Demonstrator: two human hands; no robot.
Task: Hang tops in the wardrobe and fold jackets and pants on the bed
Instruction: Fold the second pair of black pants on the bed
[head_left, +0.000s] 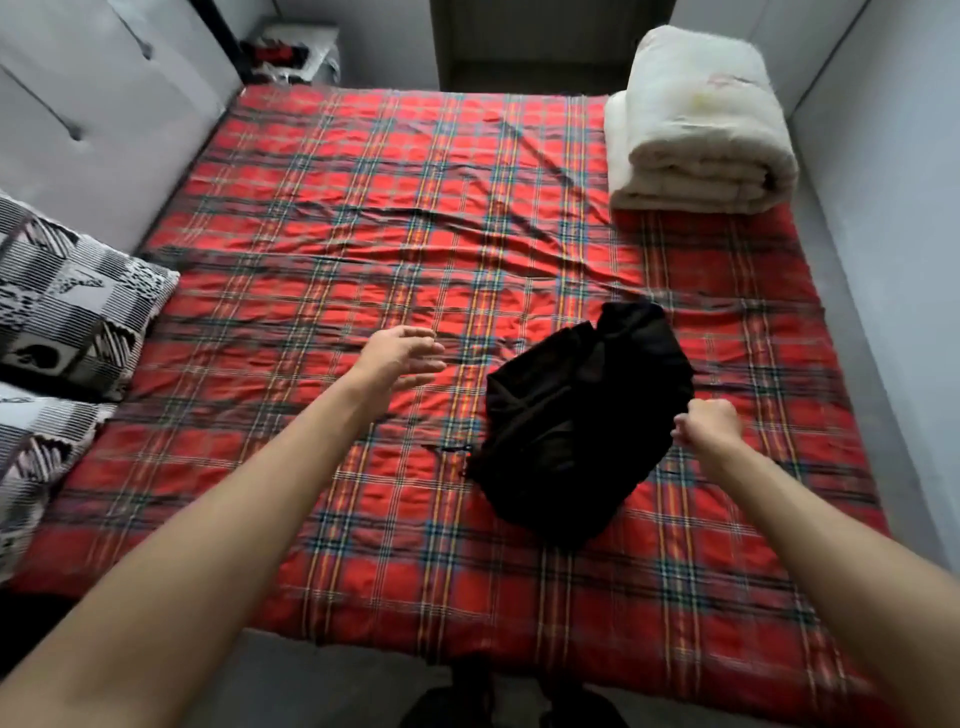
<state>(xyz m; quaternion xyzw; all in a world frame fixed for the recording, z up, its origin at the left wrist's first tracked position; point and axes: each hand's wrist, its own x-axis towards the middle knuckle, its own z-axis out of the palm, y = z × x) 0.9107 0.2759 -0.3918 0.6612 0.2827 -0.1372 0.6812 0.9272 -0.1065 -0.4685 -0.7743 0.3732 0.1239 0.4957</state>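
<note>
Centrally placed on the right half of the bed (363, 208), a black garment (582, 415) lies in a loose, partly folded bundle on the red plaid sheet. Its near end is well short of the bed's near edge, and its right side is near but apart from the right edge.

Left hand (400, 358): fingers straight and spread, holding nothing, above the sheet just left of the garment and not touching it.

Right hand (709, 423): fingers curled tight at the garment's right margin. Motion blur there prevents a finding on whether they pinch the cloth or merely sit beside it.

Edges:
- Left edge: two black-and-white patterned pillows (67, 306) lie against a grey padded headboard (104, 130).
- Far right corner: a folded white quilt (696, 130) sits on the sheet, close to the right wall (893, 234), well apart from the garment.
- Right edge: a narrow grey strip separates mattress and wall.
- Far left corner: a small bedside stand (296, 52) holds blurred items.

Open room: a wide stretch of wrinkled sheet runs from the pillows across to the garment and back toward the far edge.
</note>
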